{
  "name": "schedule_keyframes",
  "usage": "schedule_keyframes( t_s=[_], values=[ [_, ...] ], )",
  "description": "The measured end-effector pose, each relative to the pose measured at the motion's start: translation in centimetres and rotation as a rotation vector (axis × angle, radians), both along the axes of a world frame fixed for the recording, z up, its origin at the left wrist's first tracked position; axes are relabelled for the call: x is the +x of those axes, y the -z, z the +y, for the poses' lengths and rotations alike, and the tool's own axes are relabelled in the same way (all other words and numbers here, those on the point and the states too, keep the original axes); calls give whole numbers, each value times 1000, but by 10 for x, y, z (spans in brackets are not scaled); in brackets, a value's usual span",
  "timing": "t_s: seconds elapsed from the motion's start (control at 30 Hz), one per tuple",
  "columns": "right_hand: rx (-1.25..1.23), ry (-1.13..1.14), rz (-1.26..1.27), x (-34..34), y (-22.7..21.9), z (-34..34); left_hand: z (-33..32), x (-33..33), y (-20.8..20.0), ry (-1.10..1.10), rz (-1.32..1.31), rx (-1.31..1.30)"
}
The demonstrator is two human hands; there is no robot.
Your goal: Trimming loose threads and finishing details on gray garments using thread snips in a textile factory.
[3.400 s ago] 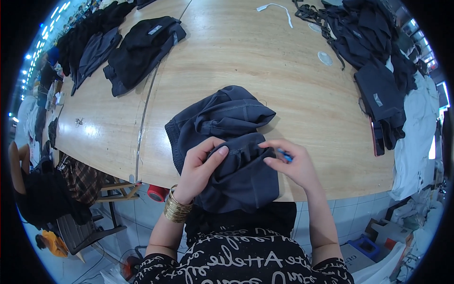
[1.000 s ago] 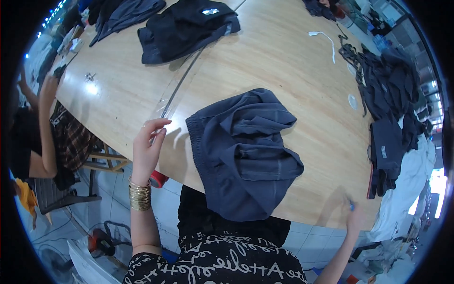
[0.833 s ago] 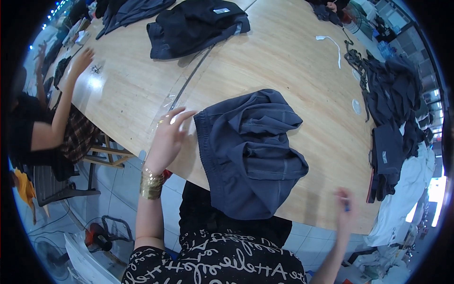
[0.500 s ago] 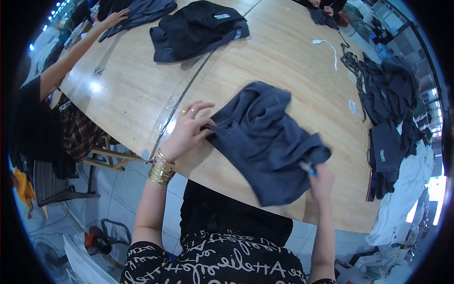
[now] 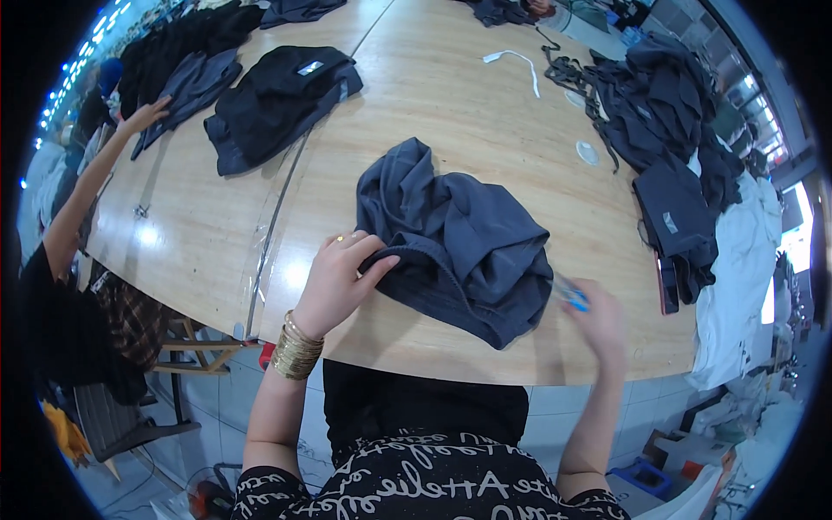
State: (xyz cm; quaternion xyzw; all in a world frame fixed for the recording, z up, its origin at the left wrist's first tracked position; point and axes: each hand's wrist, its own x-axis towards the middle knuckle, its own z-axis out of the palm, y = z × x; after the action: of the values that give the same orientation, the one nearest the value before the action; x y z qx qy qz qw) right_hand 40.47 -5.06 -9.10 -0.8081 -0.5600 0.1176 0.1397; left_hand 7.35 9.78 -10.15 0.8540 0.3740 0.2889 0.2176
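A dark blue-grey garment with a gathered elastic waistband lies rumpled on the table in front of me. Its waistband edge faces me. My left hand, with rings and gold bangles at the wrist, pinches the left end of that waistband between thumb and fingers. Just right of the garment, apart from it, my right hand is closed around a small blue tool with a pale, metallic-looking tip. Motion blurs this hand and the tool, so the tool's exact kind is unclear.
A folded black garment lies farther left. Dark clothes are heaped at the right, by white cloth. A white strip lies at the back. At the left, a co-worker's hand touches dark clothing. Small metal pieces lie nearby.
My view has shifted. The waistband now curls up at my left hand, and the garment is bunched differently. My right hand with the blue tool has come away from the garment's right side.
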Motion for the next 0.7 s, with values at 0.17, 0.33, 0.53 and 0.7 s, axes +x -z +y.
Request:
schedule_keyframes(
  t_s=[0.17,0.33,0.53,0.7],
  values=[
    [349,88,-34,-3,-21,-26,-8,13,2,-35,-55,-56],
    [302,-293,138,-88,35,-2,-15,23,-6,-34,-389,-347],
    [402,273,1231,-16,-16,18,-6,12,-3,-74,-931,-998],
    [486,342,1121,3,-13,20,-2,10,-1,-145,-910,-903]
  ],
)
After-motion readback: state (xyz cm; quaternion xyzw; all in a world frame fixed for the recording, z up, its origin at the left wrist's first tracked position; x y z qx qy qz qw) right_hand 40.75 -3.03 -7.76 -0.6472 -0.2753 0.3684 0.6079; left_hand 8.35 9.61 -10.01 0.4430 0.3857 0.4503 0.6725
